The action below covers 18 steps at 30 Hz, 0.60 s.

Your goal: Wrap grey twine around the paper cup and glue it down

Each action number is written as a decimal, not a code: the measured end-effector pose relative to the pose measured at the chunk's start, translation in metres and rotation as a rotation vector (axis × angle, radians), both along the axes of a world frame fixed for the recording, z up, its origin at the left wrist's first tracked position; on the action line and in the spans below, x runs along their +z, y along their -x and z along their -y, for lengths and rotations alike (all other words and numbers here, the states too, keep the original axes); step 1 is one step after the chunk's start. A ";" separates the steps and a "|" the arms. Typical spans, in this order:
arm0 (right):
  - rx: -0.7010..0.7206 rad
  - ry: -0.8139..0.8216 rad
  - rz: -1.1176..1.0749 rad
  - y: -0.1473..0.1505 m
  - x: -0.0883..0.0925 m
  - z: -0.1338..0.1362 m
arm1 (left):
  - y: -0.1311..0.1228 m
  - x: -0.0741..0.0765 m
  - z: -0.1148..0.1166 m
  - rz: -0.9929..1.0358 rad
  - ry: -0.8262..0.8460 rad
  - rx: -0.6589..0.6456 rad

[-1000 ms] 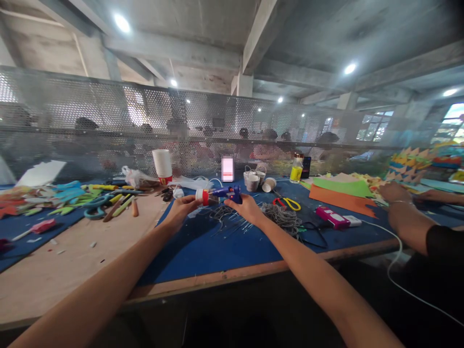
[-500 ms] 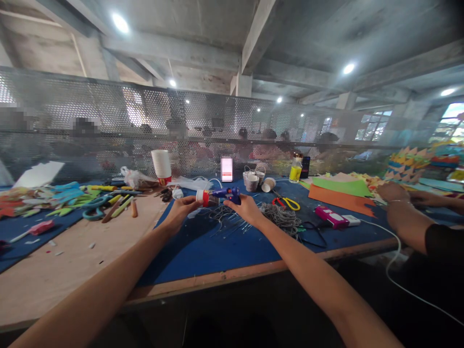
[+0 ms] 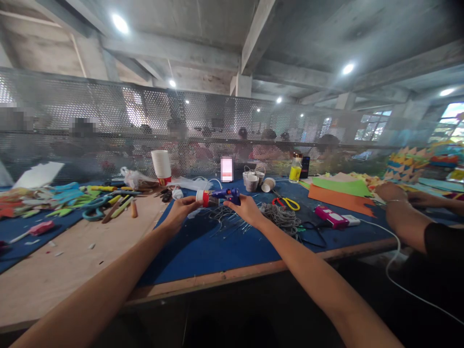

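My left hand [image 3: 183,210] is closed around a small paper cup [image 3: 200,197], white with a red and yellow band, tipped on its side above the blue mat [image 3: 181,261]. A blue glue gun [image 3: 229,194] is in my right hand [image 3: 245,208], its nozzle end pointing left at the cup. Whether the nozzle touches the cup I cannot tell. Beneath and beside my hands lie a tangle of grey cord [image 3: 279,217] and several thin clear sticks [image 3: 235,223].
Behind stand a cup stack [image 3: 161,165], a lit phone [image 3: 226,169], small cord-wrapped cups [image 3: 251,181] and a yellow bottle [image 3: 296,168]. Yellow-handled scissors [image 3: 291,204], a pink box [image 3: 331,216] and orange paper [image 3: 337,199] lie right. Another person's arm [image 3: 406,222] reaches in; tools [image 3: 119,205] lie left.
Almost nothing differs. Both hands keep hold of the cup and the glue gun in nearly the same place. At the right, the other person's hand has shifted slightly.
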State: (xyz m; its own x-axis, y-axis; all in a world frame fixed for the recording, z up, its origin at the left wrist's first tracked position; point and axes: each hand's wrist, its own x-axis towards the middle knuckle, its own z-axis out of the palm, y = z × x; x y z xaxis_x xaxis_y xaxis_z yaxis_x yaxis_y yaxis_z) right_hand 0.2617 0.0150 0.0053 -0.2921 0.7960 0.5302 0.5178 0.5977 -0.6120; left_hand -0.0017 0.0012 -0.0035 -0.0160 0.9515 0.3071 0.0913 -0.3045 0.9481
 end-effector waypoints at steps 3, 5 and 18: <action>0.000 -0.009 0.016 0.000 0.000 -0.001 | 0.000 0.000 0.000 0.015 0.004 -0.009; -0.005 -0.011 0.027 -0.001 -0.001 -0.002 | 0.000 0.000 0.000 0.011 0.002 -0.005; 0.011 -0.009 0.038 -0.001 -0.001 0.001 | -0.001 0.000 -0.002 0.063 0.027 0.000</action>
